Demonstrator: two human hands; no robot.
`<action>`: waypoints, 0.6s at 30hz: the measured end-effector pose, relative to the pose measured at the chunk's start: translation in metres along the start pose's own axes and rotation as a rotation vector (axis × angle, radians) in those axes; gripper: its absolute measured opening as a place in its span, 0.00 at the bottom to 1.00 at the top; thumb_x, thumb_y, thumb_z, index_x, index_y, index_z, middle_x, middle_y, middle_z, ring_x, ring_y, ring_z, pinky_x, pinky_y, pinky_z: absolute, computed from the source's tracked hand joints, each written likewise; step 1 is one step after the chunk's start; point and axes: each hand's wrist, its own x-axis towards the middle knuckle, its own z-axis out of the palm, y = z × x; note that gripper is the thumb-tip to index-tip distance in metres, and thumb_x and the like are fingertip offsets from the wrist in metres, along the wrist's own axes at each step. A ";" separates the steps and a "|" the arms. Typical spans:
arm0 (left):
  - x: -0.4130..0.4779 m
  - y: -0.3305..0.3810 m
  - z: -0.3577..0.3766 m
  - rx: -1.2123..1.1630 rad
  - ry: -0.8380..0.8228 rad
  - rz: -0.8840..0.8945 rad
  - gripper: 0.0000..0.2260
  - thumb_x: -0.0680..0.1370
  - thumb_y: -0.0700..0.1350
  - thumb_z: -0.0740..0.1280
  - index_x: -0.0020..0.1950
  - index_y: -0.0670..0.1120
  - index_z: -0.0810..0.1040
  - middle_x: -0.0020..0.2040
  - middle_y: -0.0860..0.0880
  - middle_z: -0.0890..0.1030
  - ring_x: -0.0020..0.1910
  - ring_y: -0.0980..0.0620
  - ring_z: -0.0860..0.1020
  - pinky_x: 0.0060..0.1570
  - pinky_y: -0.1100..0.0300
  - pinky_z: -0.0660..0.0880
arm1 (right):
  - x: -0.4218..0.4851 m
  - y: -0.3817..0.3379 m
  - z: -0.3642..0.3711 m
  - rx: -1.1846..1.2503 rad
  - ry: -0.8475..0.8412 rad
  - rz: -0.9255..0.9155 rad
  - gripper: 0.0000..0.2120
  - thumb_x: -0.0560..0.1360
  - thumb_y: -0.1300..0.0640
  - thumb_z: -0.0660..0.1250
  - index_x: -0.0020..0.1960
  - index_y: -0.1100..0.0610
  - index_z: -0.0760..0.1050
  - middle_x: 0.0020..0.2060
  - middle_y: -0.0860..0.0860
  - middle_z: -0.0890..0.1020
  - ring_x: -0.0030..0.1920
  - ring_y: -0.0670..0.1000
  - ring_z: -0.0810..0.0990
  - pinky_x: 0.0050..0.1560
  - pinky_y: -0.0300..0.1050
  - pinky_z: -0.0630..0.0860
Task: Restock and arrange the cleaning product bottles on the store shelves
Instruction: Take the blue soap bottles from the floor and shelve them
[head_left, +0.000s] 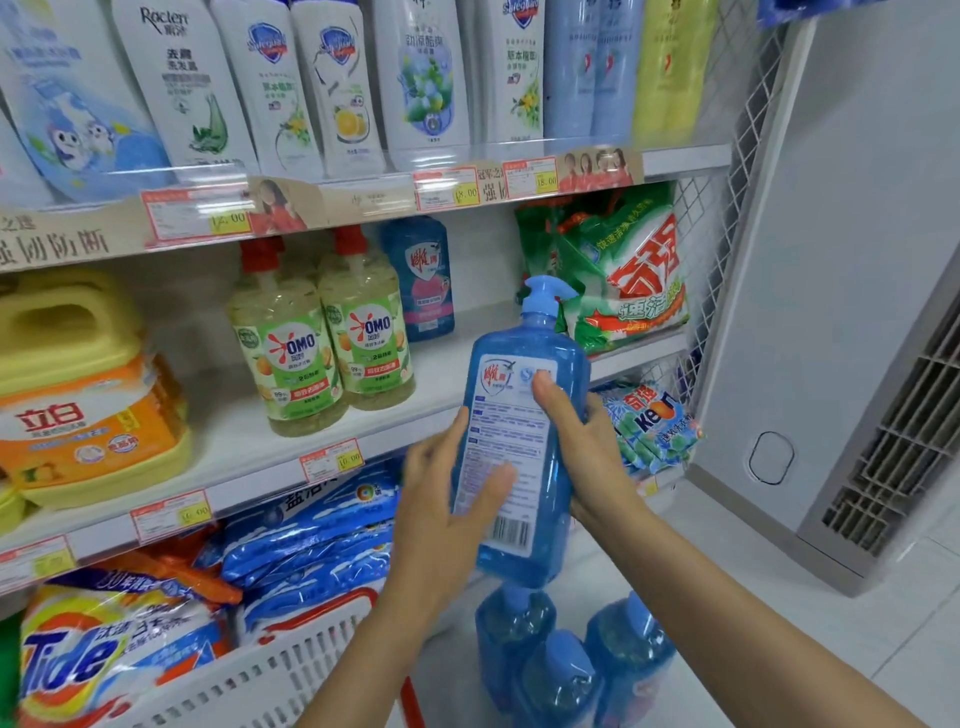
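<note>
Single head-worn view: we look forward and downward from close before the middle shelf (218, 431), with the floor (779, 649) below-right of it.

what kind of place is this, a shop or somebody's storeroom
Very likely a shop's cleaning-goods aisle: price tags sit along the shelf edges, matching detergent bottles stand in rows facing out, and both the left hand and right hand hold a blue pump bottle.

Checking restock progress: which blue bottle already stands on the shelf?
The blue bottle on the middle shelf, beside the OMO bottles; one is held, the rest stand on the floor.
</note>
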 end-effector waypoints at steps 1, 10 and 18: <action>0.001 0.002 0.007 0.028 -0.033 -0.002 0.41 0.67 0.74 0.65 0.77 0.62 0.57 0.69 0.56 0.67 0.64 0.66 0.68 0.62 0.66 0.70 | -0.004 -0.003 0.002 -0.050 0.009 -0.029 0.36 0.65 0.38 0.77 0.65 0.55 0.70 0.57 0.55 0.83 0.52 0.52 0.85 0.54 0.54 0.82; 0.012 -0.006 -0.002 -0.437 -0.071 -0.087 0.32 0.61 0.58 0.76 0.64 0.58 0.75 0.55 0.56 0.84 0.54 0.53 0.83 0.53 0.51 0.80 | 0.004 -0.011 -0.022 -0.259 -0.264 -0.092 0.27 0.71 0.38 0.73 0.64 0.49 0.70 0.55 0.52 0.79 0.57 0.49 0.81 0.56 0.44 0.77; 0.005 -0.019 -0.001 -0.480 -0.327 -0.174 0.30 0.66 0.58 0.72 0.67 0.53 0.73 0.61 0.52 0.82 0.61 0.50 0.80 0.54 0.57 0.78 | 0.006 0.002 -0.017 -0.030 -0.241 -0.004 0.46 0.60 0.36 0.79 0.69 0.58 0.68 0.62 0.61 0.79 0.60 0.61 0.81 0.62 0.66 0.76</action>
